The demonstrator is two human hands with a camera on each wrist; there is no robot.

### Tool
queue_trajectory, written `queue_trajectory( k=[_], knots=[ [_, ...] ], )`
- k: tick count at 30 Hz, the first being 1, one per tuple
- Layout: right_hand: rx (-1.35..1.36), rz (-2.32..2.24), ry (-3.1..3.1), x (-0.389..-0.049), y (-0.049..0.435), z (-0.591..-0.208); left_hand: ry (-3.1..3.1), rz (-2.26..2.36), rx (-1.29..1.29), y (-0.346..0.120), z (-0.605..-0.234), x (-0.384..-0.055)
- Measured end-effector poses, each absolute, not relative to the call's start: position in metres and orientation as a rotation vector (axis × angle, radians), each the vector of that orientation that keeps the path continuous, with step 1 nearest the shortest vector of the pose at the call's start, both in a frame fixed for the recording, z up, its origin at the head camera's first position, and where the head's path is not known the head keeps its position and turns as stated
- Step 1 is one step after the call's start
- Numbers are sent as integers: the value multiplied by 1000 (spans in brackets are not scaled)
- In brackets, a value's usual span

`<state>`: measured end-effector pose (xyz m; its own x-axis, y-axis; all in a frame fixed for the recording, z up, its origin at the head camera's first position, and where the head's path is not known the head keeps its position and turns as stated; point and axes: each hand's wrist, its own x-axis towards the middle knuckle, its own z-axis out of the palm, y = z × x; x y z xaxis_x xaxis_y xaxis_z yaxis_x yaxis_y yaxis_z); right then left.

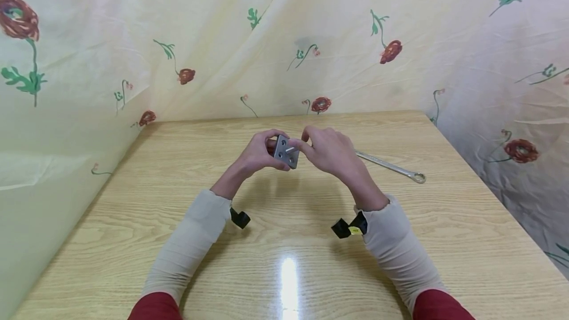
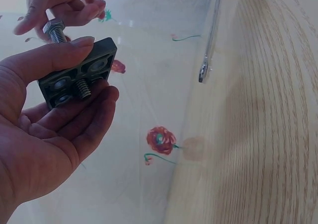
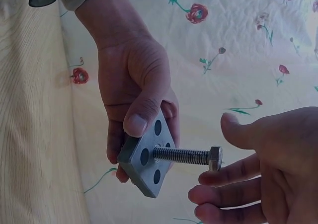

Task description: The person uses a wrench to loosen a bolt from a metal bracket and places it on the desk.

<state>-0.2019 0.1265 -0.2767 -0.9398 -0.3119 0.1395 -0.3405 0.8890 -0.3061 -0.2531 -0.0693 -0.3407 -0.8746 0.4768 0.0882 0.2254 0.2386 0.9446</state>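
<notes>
Though partly hidden from above, bolt (image 3: 184,156) through plate (image 3: 150,167) in grip of left hand (image 1: 257,154); right hand (image 1: 331,152) spread, perhaps touching bolt.

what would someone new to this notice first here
Probably the steel bolt, sticking out of the grey holed plate that the left hand grips, with the right hand close to the bolt's head. Next, likely the long shiny wrench lying on the wooden table to the right, then the red-flowered cloth hanging behind it all.
</notes>
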Motion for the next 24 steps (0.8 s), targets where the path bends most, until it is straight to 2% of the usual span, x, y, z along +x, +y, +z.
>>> queue_trajectory(
  k=[24],
  knots=[
    [711,521,-2766,-200,126,-277,2278,1693,648,-70,-341,-255]
  ],
)
